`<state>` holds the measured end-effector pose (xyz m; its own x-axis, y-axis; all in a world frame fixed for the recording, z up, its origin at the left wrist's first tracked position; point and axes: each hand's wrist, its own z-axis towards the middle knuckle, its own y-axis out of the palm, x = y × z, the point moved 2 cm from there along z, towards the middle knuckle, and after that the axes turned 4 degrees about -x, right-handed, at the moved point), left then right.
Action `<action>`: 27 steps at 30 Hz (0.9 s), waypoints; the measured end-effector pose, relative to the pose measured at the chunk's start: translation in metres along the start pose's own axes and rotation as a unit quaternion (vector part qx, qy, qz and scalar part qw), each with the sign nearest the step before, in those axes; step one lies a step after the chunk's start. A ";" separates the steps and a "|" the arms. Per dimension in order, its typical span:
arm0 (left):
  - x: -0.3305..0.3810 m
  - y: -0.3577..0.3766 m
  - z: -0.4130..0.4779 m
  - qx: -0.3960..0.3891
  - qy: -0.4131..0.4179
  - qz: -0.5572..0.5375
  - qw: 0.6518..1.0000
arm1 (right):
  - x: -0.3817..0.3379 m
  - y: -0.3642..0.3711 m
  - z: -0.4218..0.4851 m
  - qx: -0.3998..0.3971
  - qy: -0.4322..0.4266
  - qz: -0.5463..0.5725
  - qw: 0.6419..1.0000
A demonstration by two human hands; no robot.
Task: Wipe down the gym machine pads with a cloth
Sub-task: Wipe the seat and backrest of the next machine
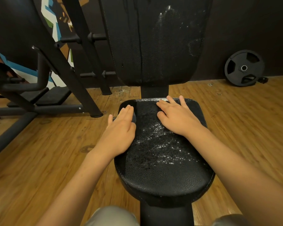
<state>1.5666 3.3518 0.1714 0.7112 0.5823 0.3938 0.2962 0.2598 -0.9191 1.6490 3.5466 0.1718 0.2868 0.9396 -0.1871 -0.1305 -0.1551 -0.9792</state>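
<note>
A black textured seat pad [163,160] fills the middle, wet with glistening droplets across its centre. Behind it rises the black back pad [153,46], streaked with droplets on its right side. My left hand [119,132] lies flat on the seat's left edge, fingers straight, pressing a dark cloth [134,117] that shows only past the fingertips. My right hand [176,116] rests flat on the seat's far right part, fingers spread and reaching the back rim.
Black machine frame bars [69,66] slant down at the left, with a footplate [52,97] on the wooden floor [39,160]. A black weight plate [243,67] leans on the dark wall at the right. My knees show at the bottom edge.
</note>
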 end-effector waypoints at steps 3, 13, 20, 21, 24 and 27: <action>0.001 -0.006 0.013 -0.026 -0.010 0.001 1.000 | 0.001 0.001 0.000 0.001 0.001 -0.001 1.000; 0.006 0.001 -0.008 0.018 0.000 -0.010 1.000 | -0.001 0.000 -0.001 0.001 0.002 0.003 1.000; 0.003 -0.010 0.024 -0.033 -0.022 0.006 0.999 | 0.000 0.000 -0.001 0.003 0.001 -0.001 1.000; 0.003 -0.010 0.025 -0.032 -0.021 0.006 0.999 | 0.000 -0.001 -0.001 0.002 0.003 -0.002 1.000; 0.003 -0.004 0.004 -0.012 -0.009 -0.002 1.000 | -0.002 -0.002 -0.002 0.001 0.005 0.000 1.000; 0.002 0.003 -0.024 0.017 0.003 -0.016 1.000 | -0.002 -0.001 -0.001 0.000 0.002 0.001 1.000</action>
<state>1.5843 3.3352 0.1690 0.7059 0.5690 0.4219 0.2963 0.3038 -0.9055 1.6497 3.5450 0.1732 0.2900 0.9379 -0.1901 -0.1318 -0.1576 -0.9787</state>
